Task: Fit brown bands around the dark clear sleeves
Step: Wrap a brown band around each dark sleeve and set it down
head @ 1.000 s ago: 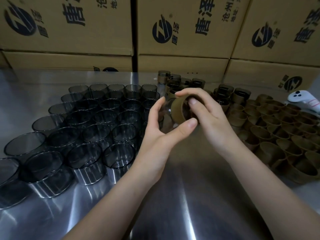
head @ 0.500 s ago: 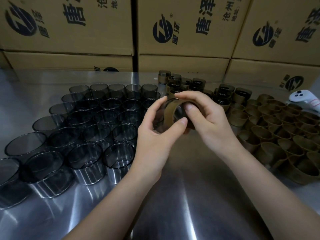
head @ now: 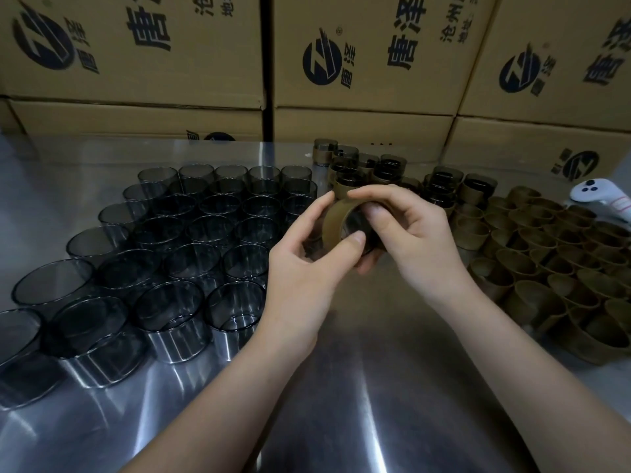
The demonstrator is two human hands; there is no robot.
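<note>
**Band turned mouth-up between both hands**

Since a second ago, the held brown band (head: 336, 222) is tilted round so that more of its open mouth is seen, and both hands are drawn a little closer together.

Nearest, the bare steel table (head: 341, 404) is crossed by two forearms. Above its middle, the left hand (head: 307, 264) is closed on one dark clear sleeve (head: 355, 222), with its thumb pressed against the band's near rim and its forefinger stretched up along the left side. The right hand (head: 420, 240) is clamped on the band from the right, with the forefinger laid over the top. How far the band is seated on the sleeve cannot be told.

To the left, rows of unbanded sleeves (head: 170, 302) are stood upright, touching one another, from near to far. To the right, loose bands (head: 546, 268) are packed in a similar field. Just beyond the hands, finished banded sleeves (head: 358, 165) are gathered and partly stacked. At the far right edge a white controller (head: 594, 196) is laid. Farthest back, printed cardboard boxes (head: 358, 63) are stacked along the table.
</note>
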